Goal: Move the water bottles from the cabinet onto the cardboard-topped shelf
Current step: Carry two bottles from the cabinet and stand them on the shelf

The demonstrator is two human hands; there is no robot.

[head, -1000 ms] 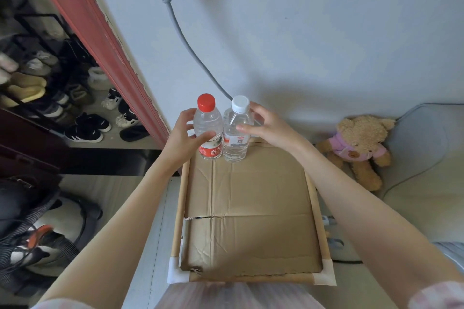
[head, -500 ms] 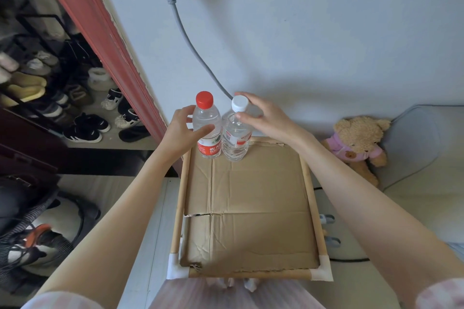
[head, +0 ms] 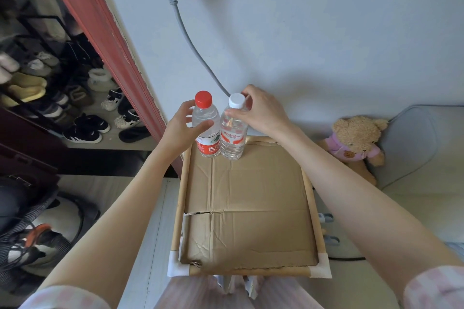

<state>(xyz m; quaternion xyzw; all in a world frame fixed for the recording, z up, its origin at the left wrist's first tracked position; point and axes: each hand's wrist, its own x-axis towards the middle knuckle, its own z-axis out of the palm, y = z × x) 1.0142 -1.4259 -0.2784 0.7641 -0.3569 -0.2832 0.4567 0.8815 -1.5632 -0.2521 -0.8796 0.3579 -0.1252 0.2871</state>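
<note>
Two forearms reach up the frame over the cardboard (head: 248,198) shelf top to two upright bottles standing side by side, touching, at its far edge, centre frame. The left hand (head: 179,130) curls loosely around the red-cap bottle (head: 206,128); the right hand (head: 261,110) pinches the white-cap bottle (head: 233,130) near its cap. Each hand is nearest its own bottle. Red labels carry print too blurred to read.

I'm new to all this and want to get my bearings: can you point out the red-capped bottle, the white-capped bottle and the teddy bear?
red-capped bottle (head: 206,130): head view, clear body above the label.
white-capped bottle (head: 233,143): head view, on its label.
teddy bear (head: 355,133): head view, its face.
</note>
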